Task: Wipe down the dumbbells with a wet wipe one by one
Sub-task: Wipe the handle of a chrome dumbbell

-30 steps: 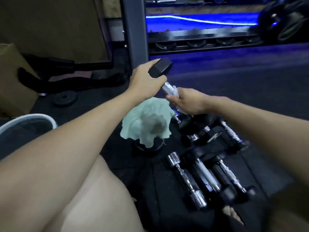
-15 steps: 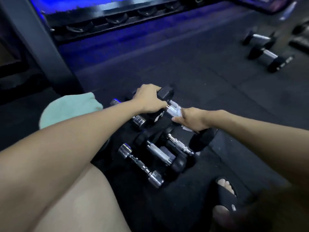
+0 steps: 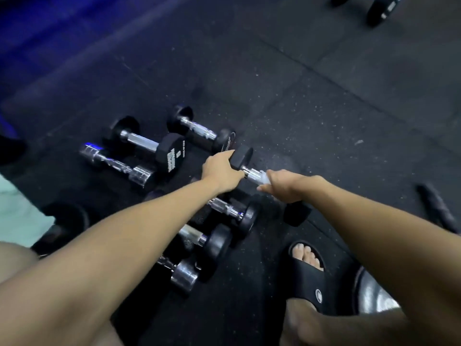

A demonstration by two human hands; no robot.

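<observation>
While the left hand (image 3: 222,171) grips one head of the dumbbell (image 3: 252,172), now lowered near the floor (image 3: 311,108), right-hand fingers (image 3: 279,182) curl around the wet wipe (image 3: 265,177) on its handle, so wiping seems nearly finished.

The held dumbbell (image 3: 252,172) sits in the middle, between both hands. More dumbbells (image 3: 147,148) lie on the floor (image 3: 324,108) at ten o'clock. A sandal (image 3: 309,275) is at five o'clock.

A gym: speckled rubber floor tiles (image 3: 311,96) under the hands, dumbbells (image 3: 147,143) scattered just left, weight plate (image 3: 374,295) below right.
</observation>
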